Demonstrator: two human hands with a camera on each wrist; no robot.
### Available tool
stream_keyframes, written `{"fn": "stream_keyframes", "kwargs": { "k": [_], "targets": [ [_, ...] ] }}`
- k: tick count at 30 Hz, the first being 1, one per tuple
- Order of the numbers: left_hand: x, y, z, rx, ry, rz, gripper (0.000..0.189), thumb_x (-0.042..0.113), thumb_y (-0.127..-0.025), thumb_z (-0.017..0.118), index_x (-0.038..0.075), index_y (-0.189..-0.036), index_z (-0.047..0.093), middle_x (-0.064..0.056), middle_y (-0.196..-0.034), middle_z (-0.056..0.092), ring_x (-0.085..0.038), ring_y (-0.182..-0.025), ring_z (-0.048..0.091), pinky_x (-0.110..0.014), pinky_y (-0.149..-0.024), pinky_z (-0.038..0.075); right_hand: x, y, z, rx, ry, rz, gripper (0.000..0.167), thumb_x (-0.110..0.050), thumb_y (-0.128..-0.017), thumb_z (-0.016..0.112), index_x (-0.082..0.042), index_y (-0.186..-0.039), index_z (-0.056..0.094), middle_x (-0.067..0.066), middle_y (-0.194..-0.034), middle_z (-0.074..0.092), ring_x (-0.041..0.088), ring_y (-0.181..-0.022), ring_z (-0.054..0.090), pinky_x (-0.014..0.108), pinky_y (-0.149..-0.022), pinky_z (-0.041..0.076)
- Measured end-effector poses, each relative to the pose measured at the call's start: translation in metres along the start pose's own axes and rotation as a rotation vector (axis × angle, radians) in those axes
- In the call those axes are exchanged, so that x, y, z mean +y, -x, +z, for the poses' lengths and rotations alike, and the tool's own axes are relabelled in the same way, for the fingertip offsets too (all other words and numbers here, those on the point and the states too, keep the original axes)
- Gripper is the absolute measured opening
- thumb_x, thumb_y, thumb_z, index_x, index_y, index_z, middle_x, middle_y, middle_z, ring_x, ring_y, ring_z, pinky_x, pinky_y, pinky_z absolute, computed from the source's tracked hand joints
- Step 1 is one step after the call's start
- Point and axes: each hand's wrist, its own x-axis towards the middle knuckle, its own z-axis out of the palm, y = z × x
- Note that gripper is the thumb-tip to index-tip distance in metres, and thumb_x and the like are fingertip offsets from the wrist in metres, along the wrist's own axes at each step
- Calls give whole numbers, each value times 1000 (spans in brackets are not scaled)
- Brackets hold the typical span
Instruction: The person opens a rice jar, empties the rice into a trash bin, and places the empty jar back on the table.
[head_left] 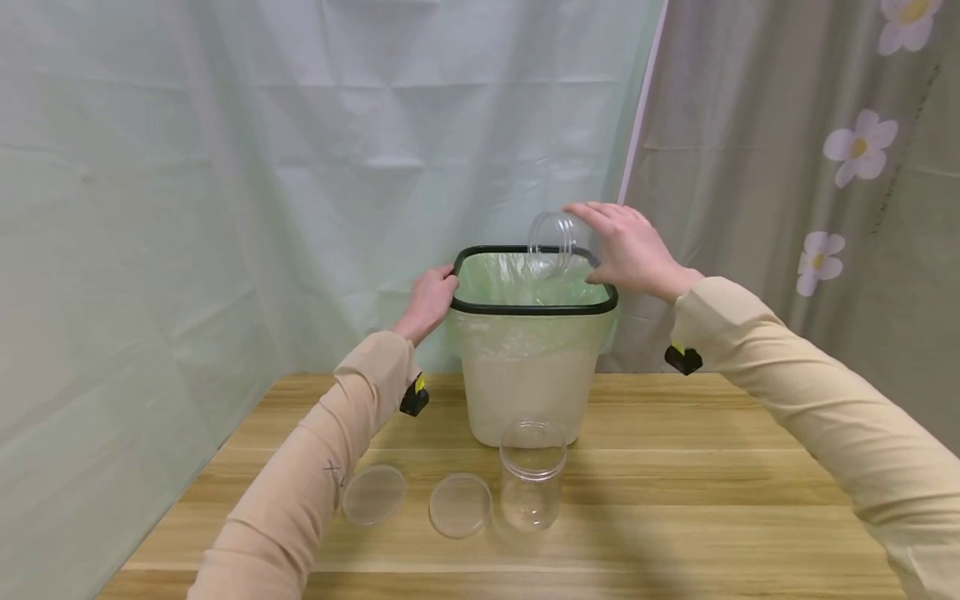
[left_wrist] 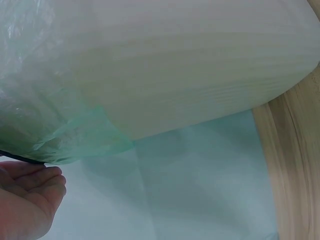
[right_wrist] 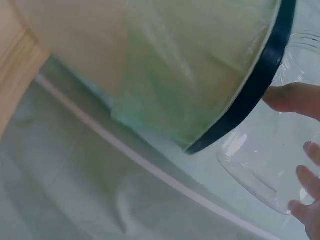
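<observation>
A white trash bin (head_left: 532,387) with a dark rim and a pale green liner bag (head_left: 491,279) stands upright on the table. At the bin's left side, my left hand (head_left: 431,298) holds the rim; the left wrist view shows its fingers (left_wrist: 42,180) against the dark edge. My right hand (head_left: 636,254) grips a clear plastic jar (head_left: 551,242) by one end, tipped on its side over the bin's opening. Thumb and fingers spread around the jar (right_wrist: 260,162) in the right wrist view. Whatever lies deep in the bin is hidden.
A second clear jar (head_left: 531,496) stands uncapped in front of the bin. Two round translucent lids, one left (head_left: 374,495) and one nearer the jar (head_left: 461,505), lie flat on the wooden table (head_left: 697,492). Curtains (head_left: 390,125) hang behind.
</observation>
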Motion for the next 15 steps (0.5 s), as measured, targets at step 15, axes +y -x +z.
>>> {"fn": "stream_keyframes", "kwargs": {
  "k": [15],
  "targets": [
    [0,2,-2,-2,13,5,46,12,-90,33,-3,-133,41,-16,-131,44,-29,-99,45,-35,-79,37,-3,1,-9,-14,-299,311,102,-8,-62,82,-18,-144,23,9,-140,33,29,-83,56,44,-87,38]
  ]
}}
